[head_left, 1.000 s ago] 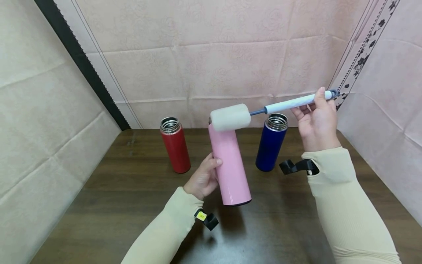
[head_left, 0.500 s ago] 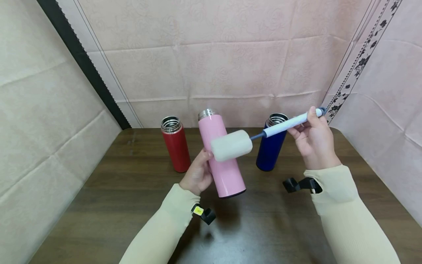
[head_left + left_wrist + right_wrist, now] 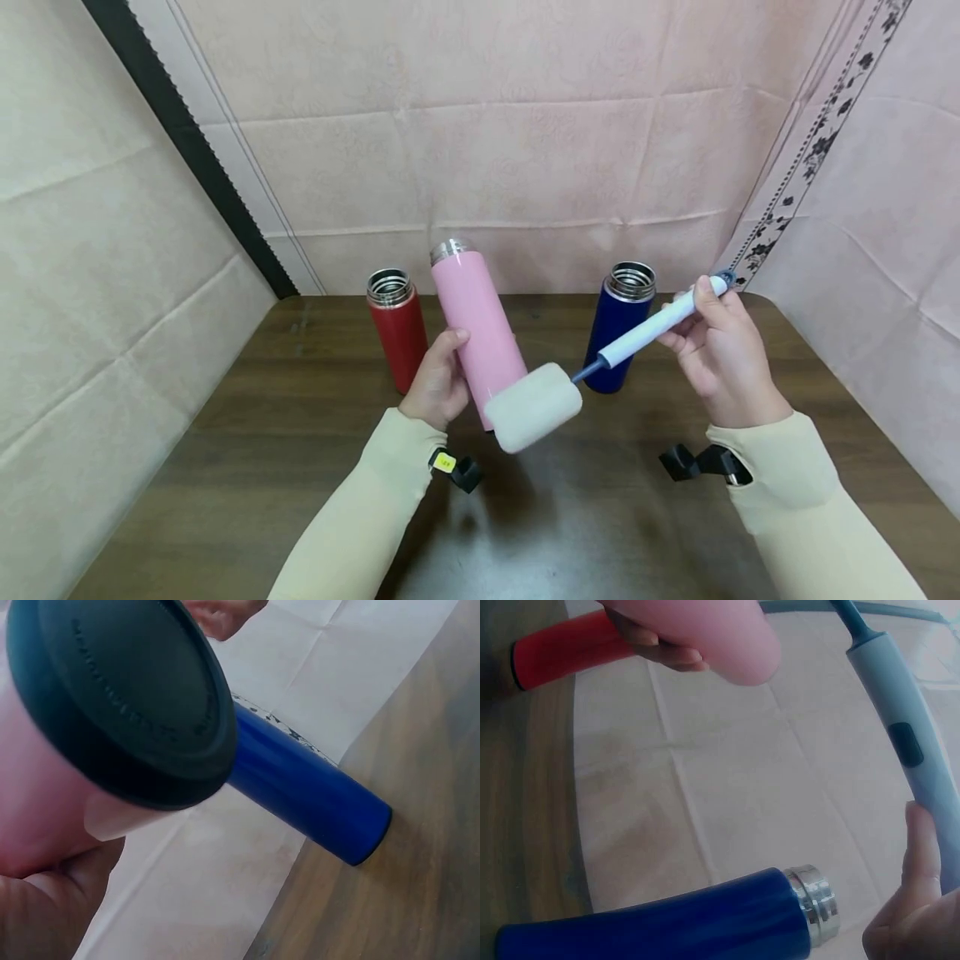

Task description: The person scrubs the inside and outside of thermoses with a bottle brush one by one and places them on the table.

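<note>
My left hand (image 3: 438, 379) grips a pink thermos bottle (image 3: 480, 321) around its side and holds it above the table, mouth tilted up and to the left. In the left wrist view the dark base (image 3: 142, 697) of that bottle faces the camera. My right hand (image 3: 723, 358) pinches the light blue handle of a bottle brush (image 3: 648, 333) near its end. The brush's white sponge head (image 3: 534, 408) points down-left and overlaps the pink bottle's lower end in the head view; whether they touch I cannot tell.
A red bottle (image 3: 401, 337) without a lid stands upright behind my left hand. A lidless blue bottle (image 3: 611, 337) stands behind the brush handle. Both are on the brown wooden table (image 3: 247, 467), with pale cloth (image 3: 510, 158) hanging behind and at the sides.
The brush has come down and its sponge head has passed from the pink bottle's mouth along to its lower end. The pink bottle has moved up-left.
</note>
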Available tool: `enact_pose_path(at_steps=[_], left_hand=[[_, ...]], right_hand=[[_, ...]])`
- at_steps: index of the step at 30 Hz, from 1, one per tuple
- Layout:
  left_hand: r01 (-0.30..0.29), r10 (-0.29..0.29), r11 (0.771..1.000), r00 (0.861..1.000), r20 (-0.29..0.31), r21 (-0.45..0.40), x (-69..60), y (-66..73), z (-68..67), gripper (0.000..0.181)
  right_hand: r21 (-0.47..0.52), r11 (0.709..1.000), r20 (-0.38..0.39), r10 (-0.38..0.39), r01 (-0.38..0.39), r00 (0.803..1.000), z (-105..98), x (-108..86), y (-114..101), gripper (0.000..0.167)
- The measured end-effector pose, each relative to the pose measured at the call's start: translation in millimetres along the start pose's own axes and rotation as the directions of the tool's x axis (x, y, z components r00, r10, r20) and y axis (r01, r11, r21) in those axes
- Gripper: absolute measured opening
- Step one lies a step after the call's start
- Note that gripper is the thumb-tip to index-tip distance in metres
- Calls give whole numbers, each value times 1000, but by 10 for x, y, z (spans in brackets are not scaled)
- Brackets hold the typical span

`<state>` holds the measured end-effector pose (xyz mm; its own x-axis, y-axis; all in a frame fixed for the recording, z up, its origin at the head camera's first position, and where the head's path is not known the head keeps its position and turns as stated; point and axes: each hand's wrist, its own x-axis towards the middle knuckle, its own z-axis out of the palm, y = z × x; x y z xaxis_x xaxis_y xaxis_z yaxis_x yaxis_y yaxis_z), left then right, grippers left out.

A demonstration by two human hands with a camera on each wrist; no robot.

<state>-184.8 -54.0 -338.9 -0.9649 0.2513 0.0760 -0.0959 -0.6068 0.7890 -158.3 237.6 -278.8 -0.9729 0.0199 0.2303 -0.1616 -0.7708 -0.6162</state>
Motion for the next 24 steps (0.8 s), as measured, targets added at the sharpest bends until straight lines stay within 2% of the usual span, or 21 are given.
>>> enact_pose_path(at_steps=[2,4,7,10,13,15,19,24], left_hand=[[7,-7,1000,1000,-21,-9,3,7,1,54],[17,-17,999,1000,-12,-29,-5,11,3,52],[29,-23,996,997,68,-86,-33,6,7,53],[51,-27,990,984,178,-134,-75,-14,22,59],[78,-43,987,971,235,-142,-120,-42,46,71],[93,-60,988,967,247,-125,-140,-61,62,76],[99,-77,992,961,264,-73,-151,-100,74,75],[95,-73,993,960,271,-68,-152,-127,87,75]], right_hand=[[-7,1000,25,-5,5,1000,-11,-40,-21,17],[3,1000,41,-14,14,999,-13,-58,-43,16],[24,999,34,-31,30,999,-1,-42,-81,15],[59,997,1,-42,42,999,29,10,-115,14],[101,993,-49,-53,58,997,72,81,-155,13],[122,990,-89,-64,74,994,104,130,-186,14],[152,980,-174,-98,125,980,181,243,-246,15],[123,969,-258,-179,216,949,297,368,-303,17]])
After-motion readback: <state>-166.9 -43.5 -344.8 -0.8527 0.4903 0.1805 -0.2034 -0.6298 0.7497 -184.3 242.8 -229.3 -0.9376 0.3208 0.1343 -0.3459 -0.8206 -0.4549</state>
